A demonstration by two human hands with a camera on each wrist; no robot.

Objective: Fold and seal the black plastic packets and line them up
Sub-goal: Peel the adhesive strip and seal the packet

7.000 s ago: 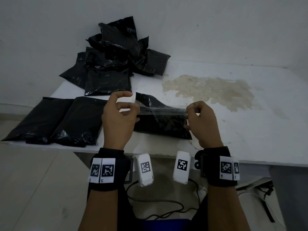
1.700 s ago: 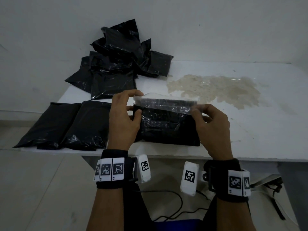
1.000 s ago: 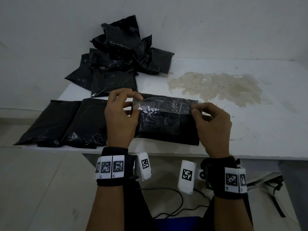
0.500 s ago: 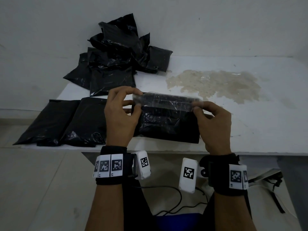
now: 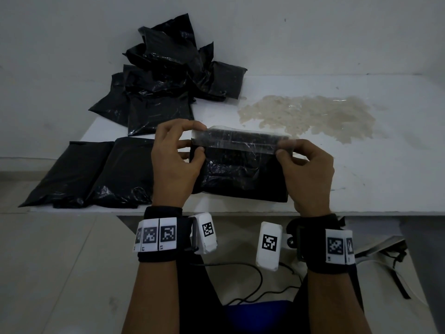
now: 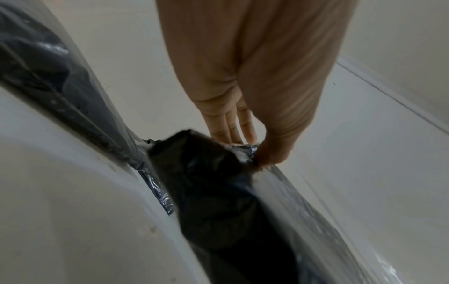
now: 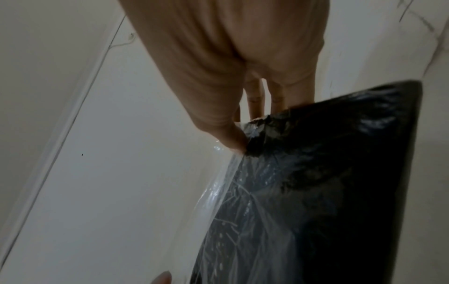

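Note:
A black plastic packet [image 5: 240,174] lies near the white table's front edge, its clear top flap [image 5: 234,141] folded toward me over the body. My left hand [image 5: 179,153] pinches the flap's left end between thumb and fingers. My right hand [image 5: 298,160] pinches the right end the same way. The left wrist view shows my left hand [image 6: 255,149] gripping a packet [image 6: 213,192] corner. In the right wrist view my right hand [image 7: 238,134] grips the other corner of the packet [image 7: 328,173], with clear film [image 7: 230,201] trailing below.
Two flat black packets [image 5: 69,172] [image 5: 122,172] lie side by side at the table's front left. A heap of several crumpled black packets [image 5: 168,78] sits at the back left against the wall. A yellowish stain [image 5: 308,114] spreads over the table [image 5: 385,177] to the right.
The clear flap has come down from upright and now lies folded over the packet's upper part. Both hands kept pinching its ends throughout.

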